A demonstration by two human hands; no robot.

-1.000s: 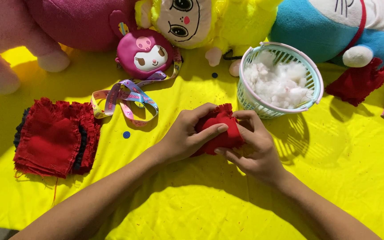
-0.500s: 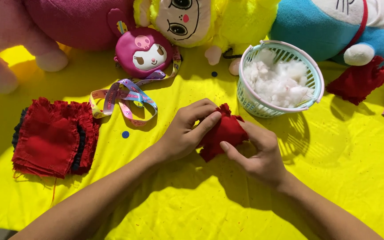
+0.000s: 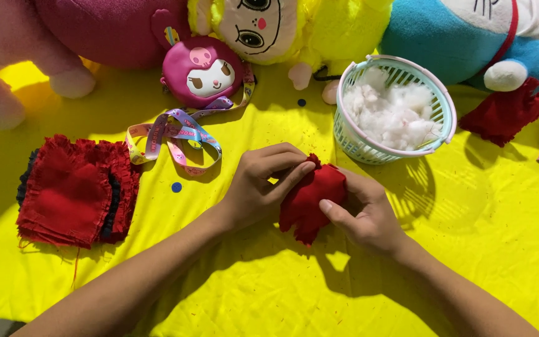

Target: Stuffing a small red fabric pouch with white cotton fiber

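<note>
A small stuffed red fabric piece (image 3: 312, 198) sits between both hands just above the yellow cloth (image 3: 232, 293). My left hand (image 3: 263, 184) grips its left side with the fingers curled over the top. My right hand (image 3: 364, 212) holds its right side, thumb pressed on the front. Behind them stands a pale mesh basket (image 3: 350, 134) full of white stuffing (image 3: 394, 112).
A stack of red frilled fabric pieces (image 3: 76, 190) lies at left. A patterned lanyard (image 3: 173, 134) leads to a pink plush pouch (image 3: 204, 72). Large plush toys line the back: pink (image 3: 63, 37), yellow (image 3: 307, 25), blue (image 3: 463, 37). Another red fabric piece (image 3: 503, 112) lies right.
The red piece has been turned and squeezed between my hands. My right thumb has moved onto its front, and my left fingers have shifted over its top.
</note>
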